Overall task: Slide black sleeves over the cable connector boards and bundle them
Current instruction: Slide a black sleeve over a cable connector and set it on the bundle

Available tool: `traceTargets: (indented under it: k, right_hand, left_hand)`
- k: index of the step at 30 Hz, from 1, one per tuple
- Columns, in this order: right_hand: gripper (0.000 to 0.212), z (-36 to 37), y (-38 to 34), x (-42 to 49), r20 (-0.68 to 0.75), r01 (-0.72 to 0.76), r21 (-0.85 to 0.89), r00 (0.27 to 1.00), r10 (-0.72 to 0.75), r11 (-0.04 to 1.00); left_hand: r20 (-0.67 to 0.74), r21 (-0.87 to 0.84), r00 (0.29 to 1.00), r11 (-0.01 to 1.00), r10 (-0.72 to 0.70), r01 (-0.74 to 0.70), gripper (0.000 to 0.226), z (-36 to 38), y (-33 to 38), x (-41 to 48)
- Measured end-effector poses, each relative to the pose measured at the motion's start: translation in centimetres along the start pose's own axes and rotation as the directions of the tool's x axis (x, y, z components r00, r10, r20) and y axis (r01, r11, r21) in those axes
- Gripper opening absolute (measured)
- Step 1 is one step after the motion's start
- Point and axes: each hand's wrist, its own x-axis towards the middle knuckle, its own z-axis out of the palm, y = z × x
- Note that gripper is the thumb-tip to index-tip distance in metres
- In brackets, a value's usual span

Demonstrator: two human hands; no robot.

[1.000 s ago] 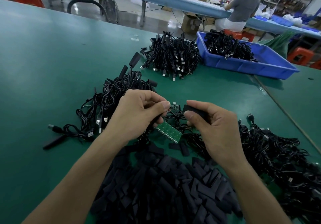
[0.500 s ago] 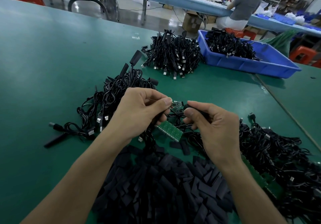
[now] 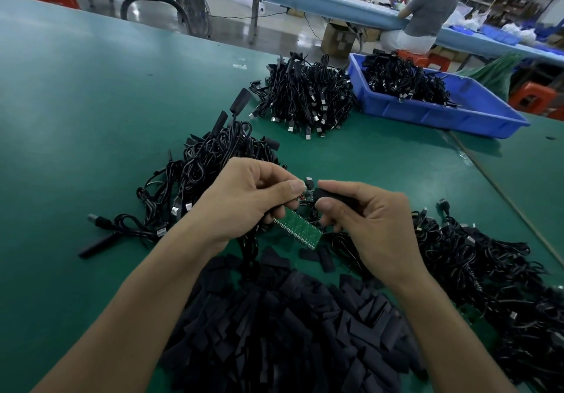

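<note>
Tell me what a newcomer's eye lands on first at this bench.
At centre, the left hand pinches a small connector board while the right hand pinches a black sleeve at its end. A big heap of loose black sleeves lies nearest the camera, and a blue bin of cables sits far right.

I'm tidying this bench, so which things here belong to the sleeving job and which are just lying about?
In the job: left hand pinching the connector board; right hand holding a black sleeve; sleeve pile; cable heap; bundled cables.
Lying about: floor fan; cardboard box; orange stool.
</note>
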Motion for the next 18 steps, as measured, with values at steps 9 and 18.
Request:
traceTargets:
  k: [9, 18]
  right_hand:
    - [0.022, -0.47, -0.43, 0.75, 0.163, 0.03, 0.016, 0.986, -0.032, 0.999]
    - [0.016, -1.08, -0.28, 0.53, 0.023, -0.043, 0.04, 0.999, 0.042, 0.998]
  left_hand:
    - [0.005, -0.08, 1.0, 0.997, 0.009, -0.009, 0.037, 0.71, -0.09, -0.11]
    - [-0.071, 0.321, 0.967, 0.924, 0.244, -0.209, 0.015, 0.61, -0.5, -0.15]
